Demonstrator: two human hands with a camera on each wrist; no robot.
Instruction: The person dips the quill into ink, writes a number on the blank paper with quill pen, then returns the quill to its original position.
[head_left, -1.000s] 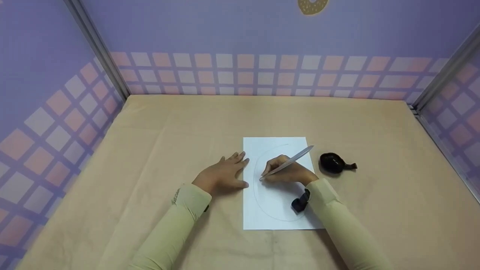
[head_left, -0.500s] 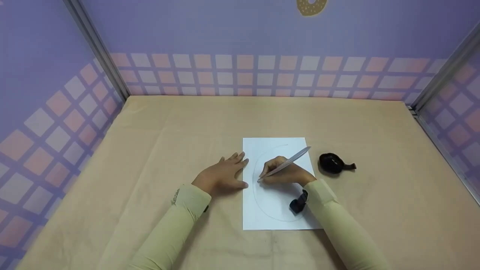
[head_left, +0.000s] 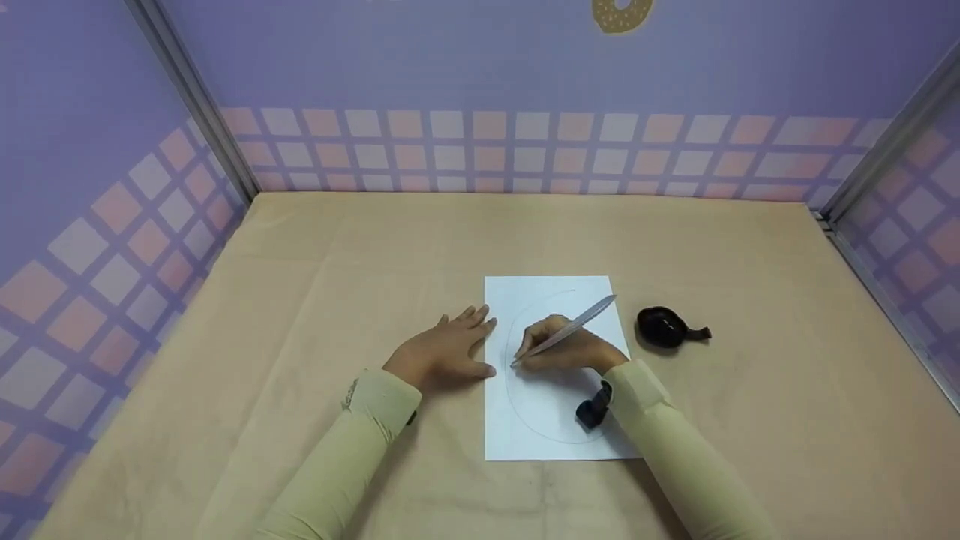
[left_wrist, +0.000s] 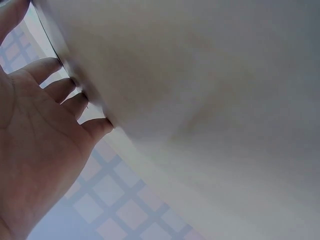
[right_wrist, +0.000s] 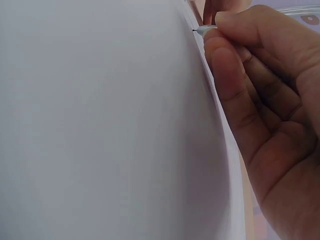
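A white sheet of paper [head_left: 499, 435] lies on the cloth-covered table, bearing a large, thin curved line. My right hand [head_left: 566, 346] pinches a pale, slim pen [head_left: 577, 322] between thumb and fingers. The pen leans up to the right, its point at the left part of the sheet, inside the curve. In the right wrist view the pen's dark tip [right_wrist: 197, 30] shows just past the fingertips. Palm down, my left hand [head_left: 446, 349] lies with fingers spread at the paper's left edge; the left wrist view shows the hand [left_wrist: 45, 120] from its palm side.
Right of the paper sits a small, glossy black dish with a short handle [head_left: 661, 327]. A black wrist camera [head_left: 592, 412] hangs under the right cuff, over the sheet. Tan cloth [head_left: 360, 247] covers the table, with patterned walls [head_left: 487, 142] at the back and sides.
My right hand and the pen have slid slightly left and toward me across the paper. The left hand keeps its place. The head view has shifted very slightly.
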